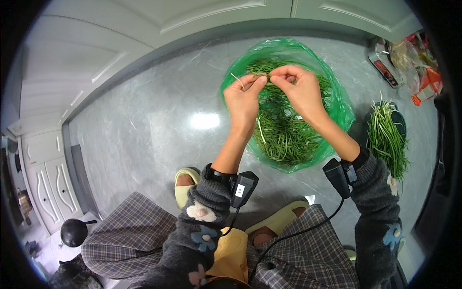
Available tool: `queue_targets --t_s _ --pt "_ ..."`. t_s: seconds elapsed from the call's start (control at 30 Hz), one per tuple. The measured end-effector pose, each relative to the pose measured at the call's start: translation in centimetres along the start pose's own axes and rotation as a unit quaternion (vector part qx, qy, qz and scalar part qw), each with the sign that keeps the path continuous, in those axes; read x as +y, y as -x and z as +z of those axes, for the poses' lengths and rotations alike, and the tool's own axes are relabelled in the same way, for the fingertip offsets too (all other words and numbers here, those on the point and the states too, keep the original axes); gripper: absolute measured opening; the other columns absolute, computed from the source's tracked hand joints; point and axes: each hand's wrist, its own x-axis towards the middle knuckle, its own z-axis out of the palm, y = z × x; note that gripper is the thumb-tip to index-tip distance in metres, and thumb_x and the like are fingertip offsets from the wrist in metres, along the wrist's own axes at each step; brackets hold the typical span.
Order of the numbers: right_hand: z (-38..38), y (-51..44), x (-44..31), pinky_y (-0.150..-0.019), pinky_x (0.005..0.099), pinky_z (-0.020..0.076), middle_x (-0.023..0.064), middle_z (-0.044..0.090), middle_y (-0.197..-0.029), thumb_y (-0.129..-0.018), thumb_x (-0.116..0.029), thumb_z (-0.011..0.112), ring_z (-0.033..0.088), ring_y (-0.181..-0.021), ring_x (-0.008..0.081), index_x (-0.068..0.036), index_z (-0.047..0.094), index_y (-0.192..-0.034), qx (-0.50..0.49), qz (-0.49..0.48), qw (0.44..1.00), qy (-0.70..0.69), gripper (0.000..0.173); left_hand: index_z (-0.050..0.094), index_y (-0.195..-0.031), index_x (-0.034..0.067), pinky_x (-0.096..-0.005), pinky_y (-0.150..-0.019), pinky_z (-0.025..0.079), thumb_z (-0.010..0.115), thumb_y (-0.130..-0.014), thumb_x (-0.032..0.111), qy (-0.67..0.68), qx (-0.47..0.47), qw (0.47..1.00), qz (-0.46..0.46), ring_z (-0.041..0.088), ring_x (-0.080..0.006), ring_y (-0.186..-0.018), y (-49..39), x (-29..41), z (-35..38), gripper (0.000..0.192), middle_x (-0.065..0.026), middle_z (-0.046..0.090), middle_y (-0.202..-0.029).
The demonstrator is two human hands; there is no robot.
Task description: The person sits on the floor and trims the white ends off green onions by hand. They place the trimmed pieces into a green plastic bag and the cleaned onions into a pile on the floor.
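My left hand (245, 95) pinches a thin leafy green stalk, which looks like a garlic chive, and its pale end (237, 81) sticks out past the fingers. Thumb and forefinger of my right hand (303, 90) close on the green part, almost touching the left fingertips. Both hands are above a green plastic bag (341, 108) that stands wide open on the floor. Inside it lie many loose green chives (288, 139), partly hidden by my hands. To the right, a bunch of chives (386, 133) with whitish ends rests over a dark container (399, 117).
A grey marbled floor (155, 108) spreads around the bag. White cabinets (108, 47) border the far and left sides. A kitchen scale (384, 68) and plastic packaging (426, 79) sit at the upper right. My slippers (274, 218) are near the bag. Cables hang from both wrist devices.
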Motion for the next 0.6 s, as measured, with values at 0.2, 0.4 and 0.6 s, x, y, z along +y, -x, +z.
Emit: queue_targets --t_s 0.2,0.4,0.6 --pt "-1.3 0.0 -2.2 -0.067 0.0288 0.0461 0.0066 0.057 -0.093 -0.072 -0.004 0.062 0.054 -0.086 0.02 -0.008 0.063 -0.095 0.0 -0.153 0.982 0.113 0.023 0.064 -0.09 -0.005 -0.0227 -0.07 0.046 0.062 -0.078 0.003 -0.06 -0.064 0.996 0.004 0.058 -0.0098 -0.076 0.5 -0.2 -0.1 0.015 -0.0077 0.065 -0.083" --pt "-2.0 0.0 -2.2 -0.068 0.0332 0.0471 0.0039 0.055 -0.093 -0.069 -0.007 0.065 0.054 -0.086 0.0218 -0.008 0.064 -0.084 0.003 -0.305 0.915 0.263 0.015 0.066 -0.09 -0.004 -0.0183 -0.055 0.039 0.061 -0.081 0.007 -0.118 -0.11 0.982 0.099 0.048 -0.0025 -0.063 0.9 -0.5 0.3 0.015 -0.0013 0.063 -0.081" --pt "-2.5 -0.1 -1.8 -0.067 0.0345 0.0472 0.0053 0.058 -0.086 -0.074 -0.01 0.063 0.057 -0.08 0.0238 -0.005 0.062 -0.077 0.042 -0.26 0.932 0.249 0.006 0.066 -0.089 -0.004 -0.0219 -0.065 0.044 0.061 -0.08 0.005 -0.193 -0.123 0.971 0.071 0.055 -0.0073 -0.071 0.9 -0.1 0.3 0.014 -0.0074 0.066 -0.082"
